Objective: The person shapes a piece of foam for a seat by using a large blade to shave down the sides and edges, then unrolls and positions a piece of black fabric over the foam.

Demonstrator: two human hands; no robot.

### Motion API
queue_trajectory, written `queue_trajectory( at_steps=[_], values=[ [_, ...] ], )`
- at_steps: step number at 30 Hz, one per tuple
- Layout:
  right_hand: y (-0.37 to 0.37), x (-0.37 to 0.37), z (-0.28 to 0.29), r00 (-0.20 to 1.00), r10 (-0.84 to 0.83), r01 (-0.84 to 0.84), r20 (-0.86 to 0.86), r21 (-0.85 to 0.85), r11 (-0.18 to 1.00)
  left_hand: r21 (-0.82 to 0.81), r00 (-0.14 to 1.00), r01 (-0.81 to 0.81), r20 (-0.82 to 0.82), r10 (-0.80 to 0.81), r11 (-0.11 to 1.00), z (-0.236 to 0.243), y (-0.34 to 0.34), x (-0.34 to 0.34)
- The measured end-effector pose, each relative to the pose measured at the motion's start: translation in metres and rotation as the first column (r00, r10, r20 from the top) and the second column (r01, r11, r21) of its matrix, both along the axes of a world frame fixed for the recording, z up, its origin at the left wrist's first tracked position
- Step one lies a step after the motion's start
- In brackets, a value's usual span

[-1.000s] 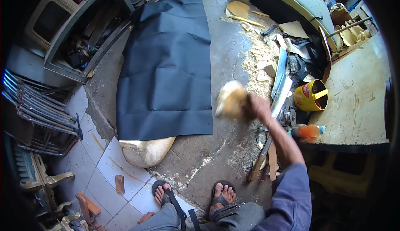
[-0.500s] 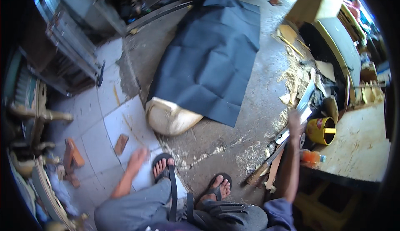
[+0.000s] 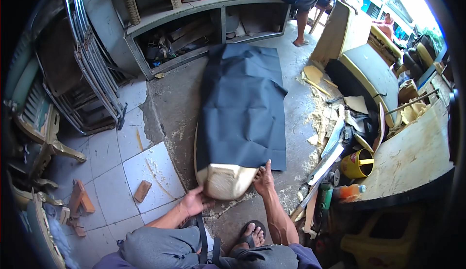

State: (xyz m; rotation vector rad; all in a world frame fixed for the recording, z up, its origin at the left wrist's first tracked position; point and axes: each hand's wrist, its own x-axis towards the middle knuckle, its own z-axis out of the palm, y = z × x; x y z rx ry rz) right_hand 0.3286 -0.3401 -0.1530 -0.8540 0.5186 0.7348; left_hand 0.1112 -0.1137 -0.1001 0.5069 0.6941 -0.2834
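Observation:
A black sheet (image 3: 245, 109) of smooth, creased material lies over a long cream foam seat pad (image 3: 225, 181) on the concrete floor. Only the pad's rounded near end and a strip along its left side show. My left hand (image 3: 195, 201) is at the pad's near left corner, fingers apart, holding nothing. At the near right side, my right hand (image 3: 263, 179) grips the pad's edge beside the sheet's near edge. Its thumb points up along the sheet, and its other fingers are partly hidden against the pad.
Right of the pad lie foam scraps (image 3: 318, 116), a long blade-like strip (image 3: 325, 164), a green power tool (image 3: 324, 201), a yellow tin (image 3: 357, 163) and an orange bottle (image 3: 350, 191). Wood blocks (image 3: 143, 191) and folded chairs (image 3: 80, 60) are left. Another person (image 3: 301, 12) sits at the back.
My right hand has come from the scrap pile on the right to the pad's right side. My left hand has reached the pad. The pad and sheet now lie straighter, and the view has shifted.

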Motion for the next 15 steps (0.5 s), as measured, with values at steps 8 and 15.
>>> queue_trajectory(
  at_steps=[8,15],
  values=[
    [-0.009,0.01,-0.01,0.956,-0.292,0.288,-0.011,-0.13,0.949,0.287,0.997,0.014,-0.08,0.009,0.958,0.025,0.039,0.04],
    [-0.053,0.047,-0.002,0.889,-0.457,0.457,-0.02,-0.021,0.889,0.809,0.982,0.09,-0.17,0.085,0.581,0.01,0.04,0.087]
  ],
)
